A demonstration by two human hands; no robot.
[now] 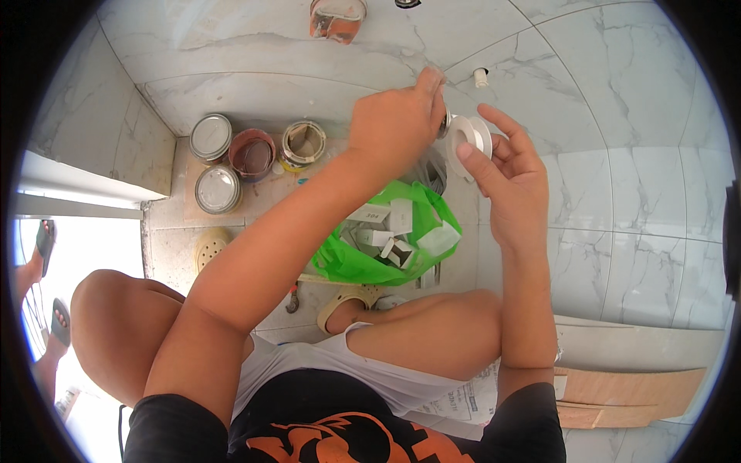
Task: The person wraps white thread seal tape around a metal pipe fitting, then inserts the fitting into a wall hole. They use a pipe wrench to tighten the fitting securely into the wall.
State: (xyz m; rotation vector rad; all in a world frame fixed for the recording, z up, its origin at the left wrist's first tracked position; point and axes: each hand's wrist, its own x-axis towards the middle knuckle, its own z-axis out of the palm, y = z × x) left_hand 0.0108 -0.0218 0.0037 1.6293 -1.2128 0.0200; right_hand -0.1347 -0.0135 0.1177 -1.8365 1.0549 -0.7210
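In front of the wall, my left hand [397, 123] is closed with its fingertips pinched around a small shiny metal fitting [445, 123], mostly hidden behind the fingers. Beside it, my right hand [509, 170] grips a white spool of thread seal tape [480, 137]; the thumb presses on the near flange and some fingers stand apart behind it. The spool lies close against the fitting, and whether a strip of tape joins them I cannot make out. Below both hands sits a green plastic bag [347, 262], its mouth spread around several small white boxes [400, 216].
Several cans [218, 190] stand on the floor at the left by the wall, one a reddish pot [252, 154]. A white pipe stub [481, 77] and an orange pipe end [337, 19] protrude from the marbled tiles. Wooden boards [625, 390] lie at the right. Another person's feet [59, 324] show far left.
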